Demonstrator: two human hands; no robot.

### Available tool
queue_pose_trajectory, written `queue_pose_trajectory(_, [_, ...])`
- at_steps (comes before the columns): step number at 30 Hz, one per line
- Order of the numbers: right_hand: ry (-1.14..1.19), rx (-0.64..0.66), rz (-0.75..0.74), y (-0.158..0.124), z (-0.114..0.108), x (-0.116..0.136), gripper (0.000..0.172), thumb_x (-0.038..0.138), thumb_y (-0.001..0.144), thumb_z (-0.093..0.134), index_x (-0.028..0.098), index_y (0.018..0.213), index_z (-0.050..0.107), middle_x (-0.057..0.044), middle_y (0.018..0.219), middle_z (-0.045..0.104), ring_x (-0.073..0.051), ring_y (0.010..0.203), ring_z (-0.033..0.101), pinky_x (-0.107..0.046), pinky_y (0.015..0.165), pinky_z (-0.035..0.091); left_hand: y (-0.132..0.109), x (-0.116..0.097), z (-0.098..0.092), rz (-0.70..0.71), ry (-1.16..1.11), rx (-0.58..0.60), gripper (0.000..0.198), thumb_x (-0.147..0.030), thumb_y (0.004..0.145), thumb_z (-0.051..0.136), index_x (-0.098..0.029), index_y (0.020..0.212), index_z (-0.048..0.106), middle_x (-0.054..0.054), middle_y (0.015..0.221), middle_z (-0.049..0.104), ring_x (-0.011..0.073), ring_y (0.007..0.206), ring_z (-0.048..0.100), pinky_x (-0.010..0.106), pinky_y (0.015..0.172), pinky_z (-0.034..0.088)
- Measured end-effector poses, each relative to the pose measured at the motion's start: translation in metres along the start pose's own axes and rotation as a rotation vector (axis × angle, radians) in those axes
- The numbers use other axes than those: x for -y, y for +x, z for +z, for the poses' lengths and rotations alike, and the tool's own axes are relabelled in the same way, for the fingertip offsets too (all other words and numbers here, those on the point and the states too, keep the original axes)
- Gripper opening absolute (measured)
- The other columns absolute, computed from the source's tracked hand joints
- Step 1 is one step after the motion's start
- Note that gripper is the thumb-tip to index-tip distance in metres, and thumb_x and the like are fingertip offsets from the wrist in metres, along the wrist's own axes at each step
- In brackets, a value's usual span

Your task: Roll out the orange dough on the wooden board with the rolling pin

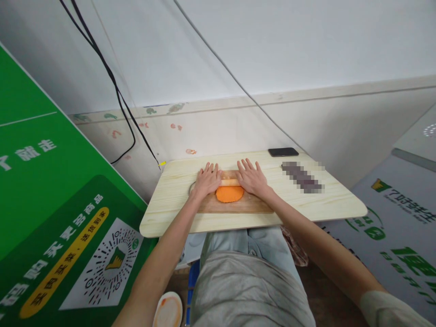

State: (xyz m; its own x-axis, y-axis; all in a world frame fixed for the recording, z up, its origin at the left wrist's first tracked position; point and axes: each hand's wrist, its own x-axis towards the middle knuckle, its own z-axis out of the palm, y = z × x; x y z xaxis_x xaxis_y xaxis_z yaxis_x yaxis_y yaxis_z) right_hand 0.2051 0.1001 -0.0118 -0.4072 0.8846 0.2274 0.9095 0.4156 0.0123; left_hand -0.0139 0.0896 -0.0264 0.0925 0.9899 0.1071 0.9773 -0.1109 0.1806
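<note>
A wooden rolling pin (230,182) lies crosswise over the far part of a flattened piece of orange dough (230,195). Both rest on a brown wooden board (245,208). My left hand (207,178) presses on the pin's left end, palm down and fingers stretched forward. On the other end, my right hand (252,176) lies the same way, its fingers straight and spread. Neither hand wraps round the pin. Beside my left hand, the curved edge of a round metal-looking item (191,188) shows, mostly hidden.
The pale wood-grain table (327,204) stands against a white wall. A black phone (283,152) lies at its back right, near a blurred-out dark item (303,177). A green printed panel (78,190) rises at left. A stained white round lid or plate (168,311) sits below.
</note>
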Motion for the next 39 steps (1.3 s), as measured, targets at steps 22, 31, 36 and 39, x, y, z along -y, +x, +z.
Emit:
queue_pose_trajectory(22, [0.062,-0.114,0.029,-0.092,-0.013,0.039,0.066,0.032,0.111,0.025,-0.010,0.160,0.043,-0.029,0.163,0.051,-0.034,0.157,0.044,-0.049,0.130,0.030,-0.096,-0.025,0.002,0.103,-0.041,-0.319,0.072,-0.046,0.113,0.025,0.003,0.163,0.039,0.027,0.170,0.041,0.0353,0.167,0.024,0.055,0.134,0.027])
queue_pose_trajectory(31, [0.236,-0.049,-0.197,-0.092,-0.038,0.011,0.047,0.031,0.108,0.044,0.019,0.149,0.064,-0.013,0.152,0.066,-0.030,0.141,0.058,-0.051,0.122,0.036,-0.081,-0.011,0.000,-0.029,-0.508,-0.283,0.075,-0.060,0.112,0.024,-0.018,0.174,0.016,0.018,0.178,0.030,0.0302,0.168,0.024,0.055,0.135,0.024])
queue_pose_trajectory(36, [0.264,0.008,-0.178,-0.089,-0.034,-0.006,0.043,0.022,0.104,0.051,0.021,0.144,0.066,-0.013,0.133,0.073,-0.028,0.123,0.066,-0.042,0.103,0.047,-0.082,-0.006,0.005,-0.186,-0.718,-0.472,0.070,-0.059,0.110,0.041,-0.016,0.165,0.033,0.022,0.159,0.056,0.0297,0.150,0.055,0.050,0.125,0.043])
queue_pose_trajectory(39, [0.288,-0.048,-0.094,-0.085,-0.022,-0.014,0.043,0.023,0.106,0.049,0.021,0.147,0.064,-0.013,0.134,0.072,-0.028,0.123,0.066,-0.039,0.096,0.048,-0.087,-0.007,0.003,-0.195,-0.696,-0.559,0.048,-0.052,0.108,0.047,-0.018,0.142,0.056,0.017,0.129,0.075,0.0269,0.122,0.072,0.045,0.108,0.057])
